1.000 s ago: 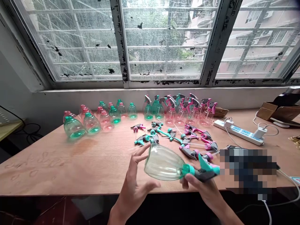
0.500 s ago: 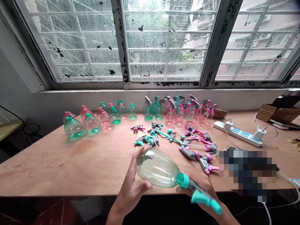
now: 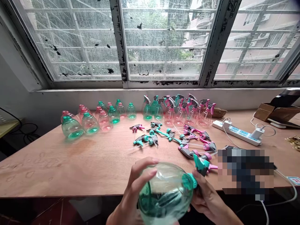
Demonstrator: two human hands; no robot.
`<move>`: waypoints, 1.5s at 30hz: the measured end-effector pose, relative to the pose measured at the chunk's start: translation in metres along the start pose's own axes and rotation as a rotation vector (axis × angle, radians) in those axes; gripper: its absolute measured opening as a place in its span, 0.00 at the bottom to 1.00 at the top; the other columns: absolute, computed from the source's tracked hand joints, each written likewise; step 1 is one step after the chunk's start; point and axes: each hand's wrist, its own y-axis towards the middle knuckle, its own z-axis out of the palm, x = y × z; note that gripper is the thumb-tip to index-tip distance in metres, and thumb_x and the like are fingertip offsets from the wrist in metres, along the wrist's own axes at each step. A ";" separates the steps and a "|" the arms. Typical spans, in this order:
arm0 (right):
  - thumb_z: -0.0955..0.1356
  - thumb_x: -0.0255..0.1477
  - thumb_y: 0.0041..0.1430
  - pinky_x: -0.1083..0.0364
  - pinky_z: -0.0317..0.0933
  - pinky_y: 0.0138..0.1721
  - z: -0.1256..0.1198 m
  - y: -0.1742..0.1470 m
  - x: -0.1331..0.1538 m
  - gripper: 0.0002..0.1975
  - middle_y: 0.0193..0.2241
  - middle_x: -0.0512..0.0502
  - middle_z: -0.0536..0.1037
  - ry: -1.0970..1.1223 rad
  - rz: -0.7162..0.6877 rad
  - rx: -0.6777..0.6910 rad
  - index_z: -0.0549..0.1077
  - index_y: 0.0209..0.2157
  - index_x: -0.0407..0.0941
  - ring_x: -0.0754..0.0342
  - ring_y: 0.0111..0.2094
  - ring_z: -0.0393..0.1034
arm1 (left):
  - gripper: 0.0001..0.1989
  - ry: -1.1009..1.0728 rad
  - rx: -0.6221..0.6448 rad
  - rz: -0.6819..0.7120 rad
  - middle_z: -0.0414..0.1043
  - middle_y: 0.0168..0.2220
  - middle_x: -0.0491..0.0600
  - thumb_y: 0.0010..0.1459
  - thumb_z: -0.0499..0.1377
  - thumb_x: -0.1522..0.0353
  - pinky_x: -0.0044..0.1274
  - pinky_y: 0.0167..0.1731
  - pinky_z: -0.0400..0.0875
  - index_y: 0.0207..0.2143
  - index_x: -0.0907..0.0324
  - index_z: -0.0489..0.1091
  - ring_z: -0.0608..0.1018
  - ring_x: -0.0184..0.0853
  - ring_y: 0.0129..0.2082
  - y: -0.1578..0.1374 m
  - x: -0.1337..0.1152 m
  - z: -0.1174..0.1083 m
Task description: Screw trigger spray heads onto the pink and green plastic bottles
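A see-through green spray bottle (image 3: 170,190) is tilted on its side in front of the table's near edge, its base toward the left. My left hand (image 3: 132,193) is wrapped round the base end, fingers over the top. At the neck, my right hand (image 3: 207,197) grips the teal and grey trigger sprayer head (image 3: 201,164), whose collar sits on the bottle's mouth. The fingers partly hide the head. Just beyond lie loose pink sprayer heads (image 3: 187,152) and teal ones (image 3: 153,139) with thin tubes.
Bottles without sprayers (image 3: 90,123), green and pink, stand at the back left. Bottles with sprayers (image 3: 180,115) stand against the back wall. To the right are a white power strip (image 3: 239,132), cables, a cardboard box (image 3: 266,112) and a pixelated dark patch (image 3: 246,172).
The bottle has turned and come lower, with its sprayer head now pointing up at the right. My left fingers have moved over the bottle, and my right hand now grips the head at the neck.
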 end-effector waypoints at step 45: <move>0.72 0.35 0.72 0.42 0.76 0.51 -0.009 0.312 0.183 0.17 0.57 0.39 0.78 -1.355 -0.388 -0.521 0.75 0.58 0.43 0.44 0.51 0.78 | 0.21 0.995 0.201 -0.221 0.68 0.67 0.57 0.71 0.62 0.63 0.49 0.62 0.70 0.63 0.56 0.70 0.74 0.49 0.63 0.134 0.202 -0.110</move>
